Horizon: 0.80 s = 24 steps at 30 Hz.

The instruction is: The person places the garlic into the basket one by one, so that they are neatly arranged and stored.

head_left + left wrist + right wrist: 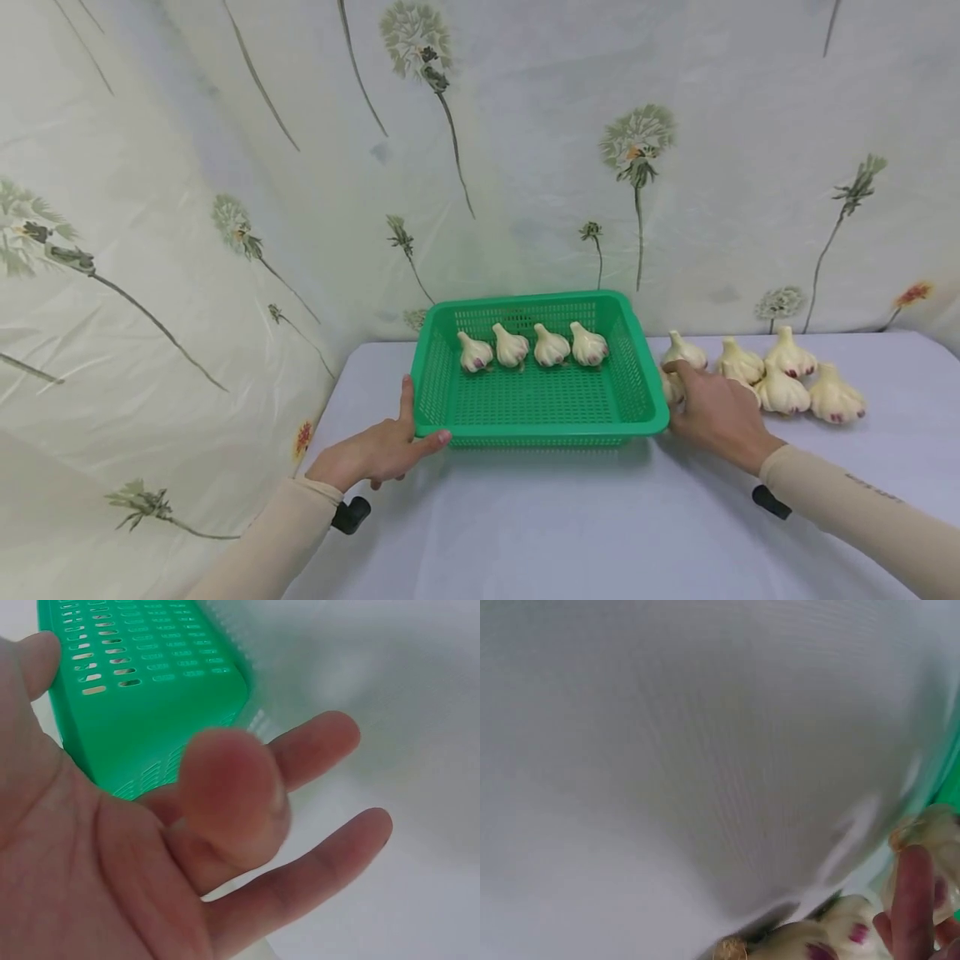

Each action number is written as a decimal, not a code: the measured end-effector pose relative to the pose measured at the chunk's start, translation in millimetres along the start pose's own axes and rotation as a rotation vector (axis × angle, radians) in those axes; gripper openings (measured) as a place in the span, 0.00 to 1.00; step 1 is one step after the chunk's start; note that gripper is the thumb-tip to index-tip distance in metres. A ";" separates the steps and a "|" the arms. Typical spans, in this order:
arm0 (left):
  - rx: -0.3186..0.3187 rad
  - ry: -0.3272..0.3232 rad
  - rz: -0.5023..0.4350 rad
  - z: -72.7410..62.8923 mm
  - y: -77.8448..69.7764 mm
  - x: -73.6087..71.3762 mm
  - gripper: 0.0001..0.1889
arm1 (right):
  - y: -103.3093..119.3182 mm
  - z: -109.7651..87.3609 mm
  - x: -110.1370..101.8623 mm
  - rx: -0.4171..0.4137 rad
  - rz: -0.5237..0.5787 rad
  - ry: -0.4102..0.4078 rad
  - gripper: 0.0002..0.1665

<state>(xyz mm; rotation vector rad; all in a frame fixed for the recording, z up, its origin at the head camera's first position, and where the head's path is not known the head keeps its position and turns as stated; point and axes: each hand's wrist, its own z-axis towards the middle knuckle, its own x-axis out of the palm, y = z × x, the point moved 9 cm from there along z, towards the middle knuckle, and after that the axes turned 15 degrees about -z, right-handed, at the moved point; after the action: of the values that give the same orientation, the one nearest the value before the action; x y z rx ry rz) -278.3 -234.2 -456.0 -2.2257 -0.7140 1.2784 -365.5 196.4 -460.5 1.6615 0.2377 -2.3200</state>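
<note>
A green slotted plastic basket (540,431) sits on the table, with several garlic bulbs (551,346) in a row along its far side. At the basket's near left corner is my left hand (378,450), fingers and thumb spread, thumb and index finger against the rim. In the left wrist view, the other fingers extend past the basket's green wall (150,712). My right hand (720,412), just outside the basket's right side, grips a garlic bulb (671,387). The right wrist view shows a finger lying along this held bulb (937,825); the rest of the grip is partly out of frame.
Several more garlic bulbs (783,387) lie grouped on the table right of the basket, some partly behind my right hand. A pale cloth (525,517) covers the table. Dandelion-printed fabric (525,167) hangs behind the table and along its left side.
</note>
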 end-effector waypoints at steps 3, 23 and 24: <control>-0.002 0.000 0.003 -0.2 -0.4 0.1 0.63 | -2.3 -0.7 -6.6 0.014 0.002 0.017 0.31; 0.005 0.000 -0.031 -1.4 -0.7 1.6 0.63 | -39.0 -0.7 -63.0 0.092 0.034 -0.046 0.33; 0.007 0.002 -0.036 -1.0 -0.5 2.1 0.63 | -40.2 0.1 -65.6 0.097 0.043 -0.042 0.33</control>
<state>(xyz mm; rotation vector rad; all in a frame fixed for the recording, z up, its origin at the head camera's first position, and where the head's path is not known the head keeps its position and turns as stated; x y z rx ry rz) -276.6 -232.6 -456.6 -2.1982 -0.7440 1.2599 -358.6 242.9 -399.6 1.6426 0.0812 -2.3668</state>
